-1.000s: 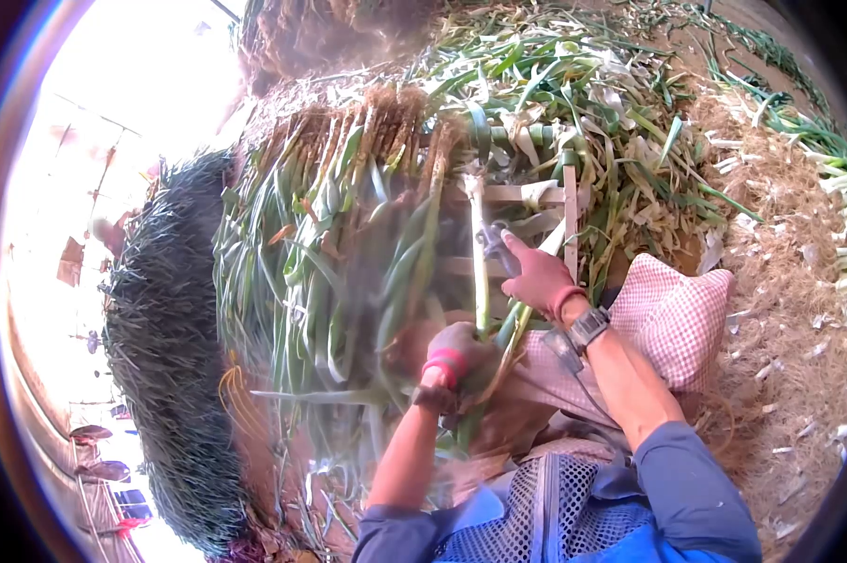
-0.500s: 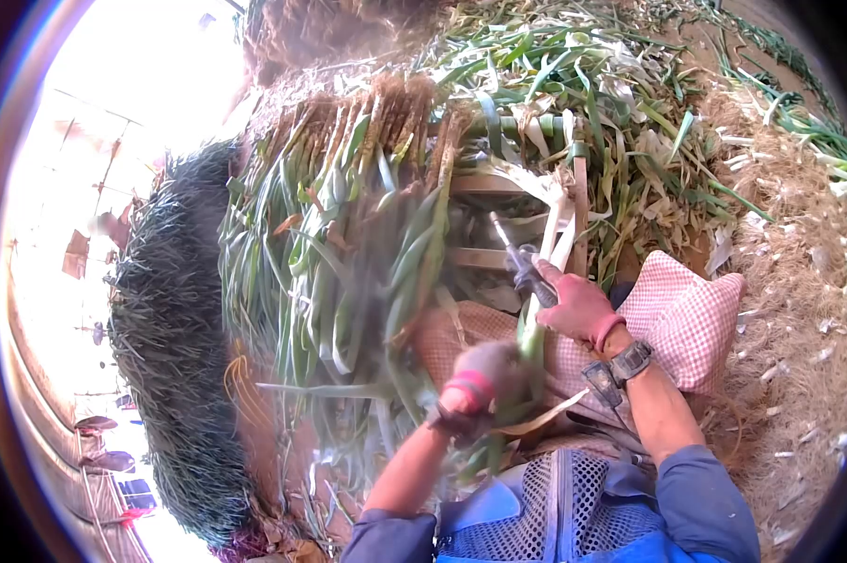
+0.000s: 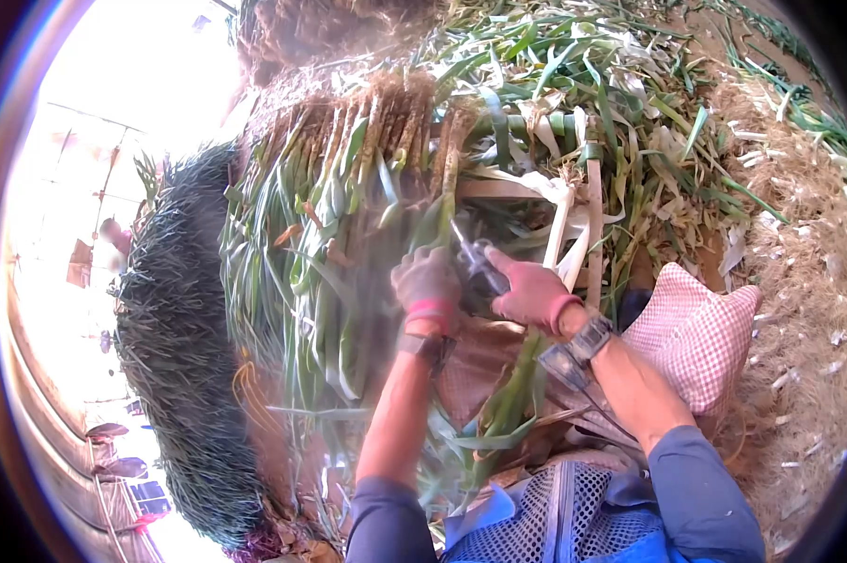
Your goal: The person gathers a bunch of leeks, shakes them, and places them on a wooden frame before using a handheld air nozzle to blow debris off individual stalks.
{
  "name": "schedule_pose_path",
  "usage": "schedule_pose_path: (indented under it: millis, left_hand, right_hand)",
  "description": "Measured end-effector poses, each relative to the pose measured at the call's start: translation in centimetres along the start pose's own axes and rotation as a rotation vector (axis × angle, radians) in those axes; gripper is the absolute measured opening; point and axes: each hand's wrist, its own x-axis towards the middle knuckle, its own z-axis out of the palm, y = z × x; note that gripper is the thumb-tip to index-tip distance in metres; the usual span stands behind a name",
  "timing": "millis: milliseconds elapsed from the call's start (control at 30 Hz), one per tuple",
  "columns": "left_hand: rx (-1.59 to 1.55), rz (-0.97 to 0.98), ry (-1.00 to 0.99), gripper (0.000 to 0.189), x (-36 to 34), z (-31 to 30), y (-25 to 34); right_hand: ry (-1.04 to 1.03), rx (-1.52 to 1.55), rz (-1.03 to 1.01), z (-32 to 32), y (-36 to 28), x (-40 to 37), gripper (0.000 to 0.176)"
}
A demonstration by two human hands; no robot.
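My right hand point(image 3: 533, 291), in a reddish glove, is closed round a dark air blow gun point(image 3: 482, 270) with a thin pale nozzle pointing up and left. My left hand point(image 3: 426, 279), gloved in grey with a pink cuff, has its fingers curled on a leek point(image 3: 449, 183) at the right edge of a row of leeks point(image 3: 325, 235). Their brown, soil-covered root ends lie at the far side and green leaves hang toward me. A peeled leek with a white shaft point(image 3: 558, 225) leans against a wooden frame point(image 3: 595, 235), partly behind my right hand.
Stripped leaves point(image 3: 620, 122) are heaped behind the frame. A dark green stack of leaves point(image 3: 179, 357) stands at left. Pale root trimmings point(image 3: 780, 347) cover the ground at right. A checkered cloth point(image 3: 691, 333) lies beside my lap.
My left hand has moved up and forward from near my lap to the row of leeks. My right hand has shifted left with the blow gun. The peeled leek still leans on the frame.
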Motion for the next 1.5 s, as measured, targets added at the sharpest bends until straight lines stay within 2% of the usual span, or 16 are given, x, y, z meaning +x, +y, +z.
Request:
schedule_pose_path:
  millis: [300, 367, 467, 600, 667, 833, 933, 1000, 1067, 1133, 1167, 1200, 1267, 1400, 1467, 1500]
  left_hand:
    - [0.243, -0.012, -0.077, 0.039, 3.6, 2.6, 0.8]
    - [0.323, -0.111, -0.159, 0.043, 4.6, 3.5, 1.0]
    - [0.277, -0.167, -0.262, 0.04, 5.4, 3.9, 1.0]
    - [0.156, -0.216, -0.357, 0.04, 5.9, 2.8, 0.9]
    - [0.03, -0.32, -0.534, 0.041, 5.8, 0.5, 1.3]
    - [-0.051, -0.291, -0.471, 0.042, 4.1, -2.2, 0.4]
    - [-0.164, -0.243, -0.467, 0.044, 3.8, -4.1, -1.5]
    - [-0.482, -0.223, -0.606, 0.047, 3.7, -5.3, -3.5]
    - [-0.583, -0.243, -0.681, 0.048, 3.3, -6.2, -5.3]
    - [-0.612, 0.369, -0.637, 0.048, 2.0, -6.2, -7.7]
    - [-1.07, 0.561, -0.502, 0.045, -0.1, -5.9, -8.1]
    - [-1.07, 0.568, -0.499, 0.045, -0.6, -5.4, -8.0]
    - [-0.79, -0.201, -0.823, 0.037, -1.4, -6.2, -5.2]
    - [-0.82, -0.215, -0.908, 0.027, -5.5, -5.1, -3.0]
    - [-0.76, -0.196, -0.928, 0.028, -6.9, -6.1, -1.6]
    - [-0.725, -0.155, -0.94, 0.029, -7.5, -3.9, -2.5]
  right_hand:
    - [0.136, -0.029, 0.163, -4.7, -1.4, 8.5, 0.088]
    - [0.204, -0.079, 0.169, -4.8, -0.6, 10.5, 0.094]
    - [0.115, -0.064, 0.137, -4.8, 0.5, 10.7, 0.094]
    - [0.079, -0.005, 0.144, -3.3, 1.2, 7.6, 0.088]
    - [0.079, 0.02, 0.129, -1.8, 2.2, 5.1, 0.089]
    - [-0.094, 0.038, 0.099, -0.1, 2.2, -2.2, 0.092]
    - [-0.014, 0.055, 0.079, 1.3, 3.2, -5.8, 0.093]
    - [0.057, 0.093, 0.024, 2.0, 3.8, -7.7, 0.095]
    - [-0.028, 0.054, 0.018, 0.6, 2.7, -10.1, 0.096]
    - [-0.023, 0.062, 0.076, -0.9, 1.6, -11.8, 0.097]
    - [0.069, 0.059, 0.092, -1.1, 1.9, -12.3, 0.097]
    - [0.163, 0.055, 0.107, -1.4, 2.2, -12.8, 0.097]
    - [0.169, 0.105, 0.07, -2.0, 2.4, -13.4, 0.096]
    - [0.165, 0.042, 0.001, -1.3, 3.8, -13.2, 0.095]
    - [0.104, 0.028, 0.101, -1.7, 3.5, -13.0, 0.095]
    - [0.106, 0.008, 0.028, -1.2, 4.1, -12.7, 0.095]
